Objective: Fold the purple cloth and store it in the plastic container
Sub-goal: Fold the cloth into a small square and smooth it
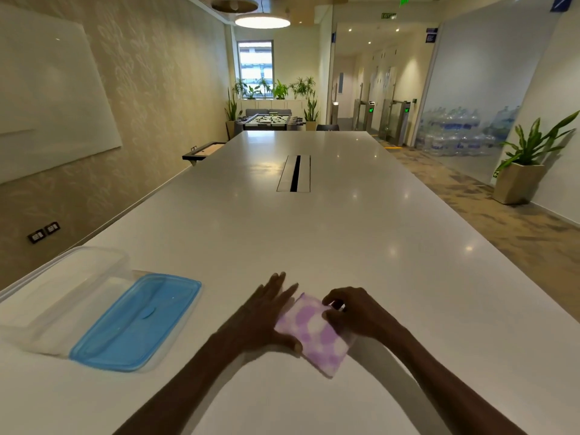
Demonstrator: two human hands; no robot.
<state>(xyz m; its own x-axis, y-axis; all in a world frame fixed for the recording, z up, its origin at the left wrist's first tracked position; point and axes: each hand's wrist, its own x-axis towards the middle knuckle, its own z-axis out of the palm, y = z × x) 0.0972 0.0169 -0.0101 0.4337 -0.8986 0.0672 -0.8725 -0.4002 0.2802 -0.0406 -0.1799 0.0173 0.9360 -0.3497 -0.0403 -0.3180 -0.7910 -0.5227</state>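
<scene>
Meanwhile, two hands press one folded purple cloth [314, 334] flat on a long white table [314, 233].
One clear plastic container [59, 296] sits open at the near left, its one blue lid [138, 321] lying just beside it on the right; the left hand [266, 315] lies flat, fingers spread, thumb resting on the cloth's left edge; the right hand [354, 312] curls, fingertips pinching the cloth's far right edge; the cloth lies well right of the container.

Both hands, left [266, 312] flat and right [354, 312] pinching, touch the folded purple cloth [314, 335] on the counter [314, 230] beside the plastic container [62, 296].
</scene>
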